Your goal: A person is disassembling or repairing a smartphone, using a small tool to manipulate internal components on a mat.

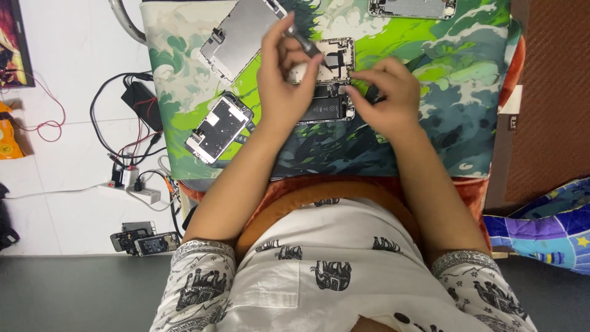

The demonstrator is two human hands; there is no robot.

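Observation:
An opened phone body (332,67) with its insides exposed lies on a green and blue patterned mat (448,92). My left hand (284,77) holds a thin dark screwdriver (302,40) tilted over the phone's upper part. My right hand (384,92) rests on the phone's right edge, with its fingertips pinched at the frame; whether it holds a small part I cannot tell. A detached screen panel (239,37) lies face down at the upper left of the mat. A smaller screen assembly (219,127) lies at the mat's left edge.
Another open phone shell (412,7) sits at the mat's far edge. On the white floor to the left lie a power strip (132,192), a black adapter (141,101) with tangled cables, and several old phones (142,238). A blue quilted cloth (547,224) lies at right.

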